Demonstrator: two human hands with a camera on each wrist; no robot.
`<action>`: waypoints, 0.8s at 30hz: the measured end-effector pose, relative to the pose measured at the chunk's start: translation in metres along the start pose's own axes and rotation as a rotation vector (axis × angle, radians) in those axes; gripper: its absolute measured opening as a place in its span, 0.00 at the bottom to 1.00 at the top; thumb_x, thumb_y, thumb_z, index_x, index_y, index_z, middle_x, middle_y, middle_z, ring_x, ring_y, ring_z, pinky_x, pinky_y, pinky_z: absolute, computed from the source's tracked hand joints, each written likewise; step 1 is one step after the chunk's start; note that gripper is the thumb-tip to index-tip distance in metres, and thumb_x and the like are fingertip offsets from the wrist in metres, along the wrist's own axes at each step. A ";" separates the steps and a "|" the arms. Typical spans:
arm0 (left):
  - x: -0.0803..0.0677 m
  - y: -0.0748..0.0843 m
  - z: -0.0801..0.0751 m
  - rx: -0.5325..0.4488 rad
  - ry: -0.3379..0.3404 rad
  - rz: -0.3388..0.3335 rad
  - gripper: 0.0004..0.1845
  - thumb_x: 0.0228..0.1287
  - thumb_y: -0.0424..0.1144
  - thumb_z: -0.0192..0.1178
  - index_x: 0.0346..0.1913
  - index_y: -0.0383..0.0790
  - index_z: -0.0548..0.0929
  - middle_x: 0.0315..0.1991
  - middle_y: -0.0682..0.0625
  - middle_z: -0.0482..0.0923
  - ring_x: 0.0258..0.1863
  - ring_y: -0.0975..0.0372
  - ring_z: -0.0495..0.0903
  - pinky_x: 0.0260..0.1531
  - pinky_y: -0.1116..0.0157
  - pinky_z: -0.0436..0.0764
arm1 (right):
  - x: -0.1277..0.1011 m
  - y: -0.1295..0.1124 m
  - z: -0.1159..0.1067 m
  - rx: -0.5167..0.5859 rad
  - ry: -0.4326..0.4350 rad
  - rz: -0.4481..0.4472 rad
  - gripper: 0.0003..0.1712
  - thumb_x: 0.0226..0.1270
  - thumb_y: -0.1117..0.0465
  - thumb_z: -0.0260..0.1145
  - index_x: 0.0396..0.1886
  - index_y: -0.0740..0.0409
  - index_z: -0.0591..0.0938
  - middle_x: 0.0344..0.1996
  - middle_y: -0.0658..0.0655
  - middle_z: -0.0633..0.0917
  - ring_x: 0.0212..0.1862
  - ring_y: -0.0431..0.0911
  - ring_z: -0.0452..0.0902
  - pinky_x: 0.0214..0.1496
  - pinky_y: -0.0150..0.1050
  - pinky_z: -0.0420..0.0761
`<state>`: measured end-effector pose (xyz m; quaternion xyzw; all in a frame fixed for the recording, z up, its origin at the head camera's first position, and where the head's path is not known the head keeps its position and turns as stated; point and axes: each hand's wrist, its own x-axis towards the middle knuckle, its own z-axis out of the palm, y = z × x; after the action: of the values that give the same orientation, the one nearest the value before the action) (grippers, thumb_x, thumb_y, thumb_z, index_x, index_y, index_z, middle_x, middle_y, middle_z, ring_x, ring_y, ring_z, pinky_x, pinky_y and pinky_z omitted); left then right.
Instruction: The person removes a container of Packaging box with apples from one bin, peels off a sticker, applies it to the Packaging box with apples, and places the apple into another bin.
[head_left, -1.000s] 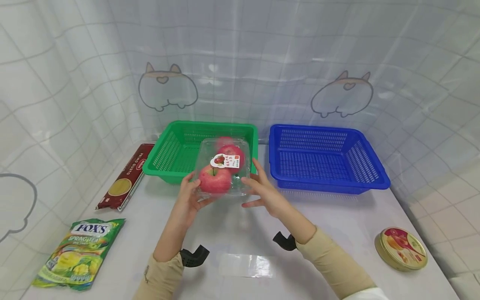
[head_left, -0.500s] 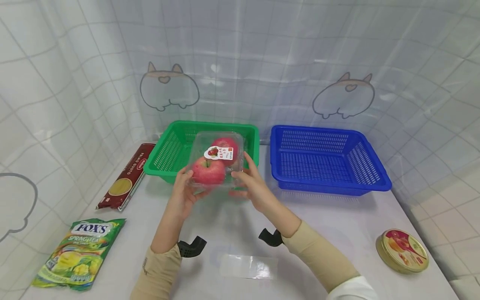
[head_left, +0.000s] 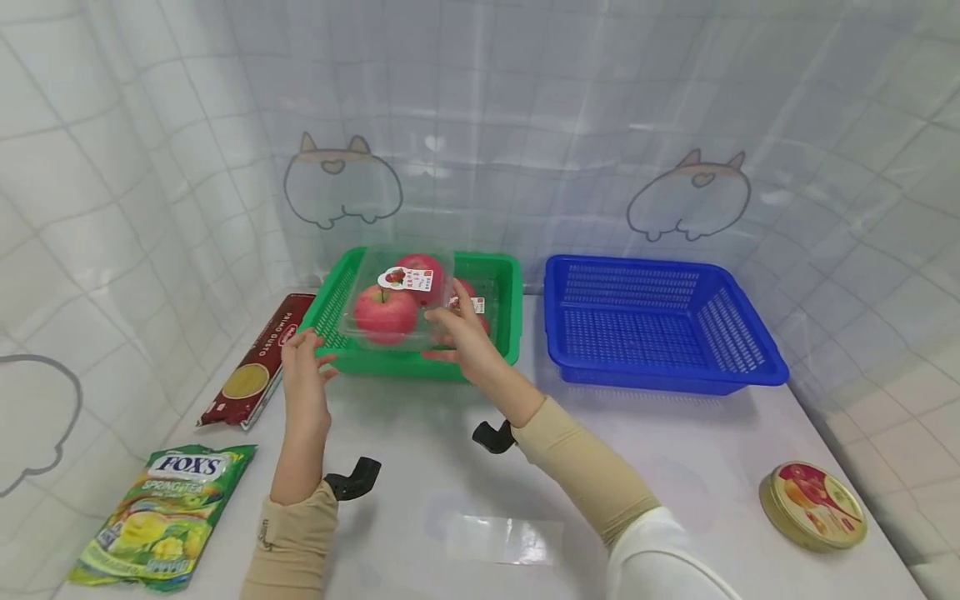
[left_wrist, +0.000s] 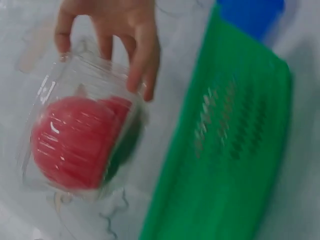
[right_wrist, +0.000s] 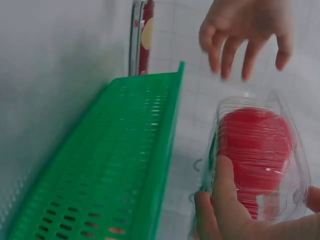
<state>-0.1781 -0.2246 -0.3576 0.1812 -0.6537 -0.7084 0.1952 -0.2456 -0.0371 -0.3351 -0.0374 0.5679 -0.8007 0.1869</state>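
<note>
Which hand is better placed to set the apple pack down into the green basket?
Right. The right hand alone grips the clear apple pack above the green basket; the left hand is open and apart from it, near the basket's front left corner.

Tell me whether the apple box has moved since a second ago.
Yes. The apple box went up and away from the person, from the table before the green basket to over it.

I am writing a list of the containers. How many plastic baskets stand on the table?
2. The green basket is at the back left, with the apple box held over it by the right hand. The blue basket stands to its right.
</note>
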 end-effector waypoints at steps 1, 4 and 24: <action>0.003 -0.003 -0.003 0.044 0.053 0.019 0.21 0.70 0.52 0.41 0.60 0.46 0.60 0.56 0.50 0.58 0.50 0.60 0.67 0.49 0.65 0.67 | 0.005 0.001 0.002 -0.004 0.011 0.005 0.45 0.58 0.60 0.60 0.71 0.32 0.50 0.61 0.56 0.66 0.48 0.55 0.71 0.46 0.53 0.78; 0.016 -0.012 -0.010 0.119 0.153 0.020 0.23 0.69 0.51 0.43 0.63 0.47 0.58 0.62 0.48 0.51 0.58 0.57 0.58 0.58 0.61 0.60 | 0.024 0.006 0.010 -0.010 0.047 0.036 0.46 0.57 0.61 0.61 0.71 0.32 0.51 0.63 0.56 0.64 0.39 0.52 0.70 0.46 0.53 0.78; 0.047 -0.057 -0.017 0.075 0.090 -0.081 0.35 0.70 0.40 0.46 0.73 0.52 0.41 0.69 0.41 0.49 0.65 0.55 0.57 0.64 0.54 0.59 | 0.086 0.047 0.052 0.038 0.195 0.136 0.47 0.58 0.68 0.58 0.73 0.43 0.47 0.70 0.59 0.52 0.67 0.62 0.51 0.51 0.65 0.69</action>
<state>-0.2122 -0.2595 -0.4161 0.2462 -0.6623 -0.6820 0.1888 -0.2991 -0.1267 -0.3731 0.0828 0.5693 -0.7967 0.1853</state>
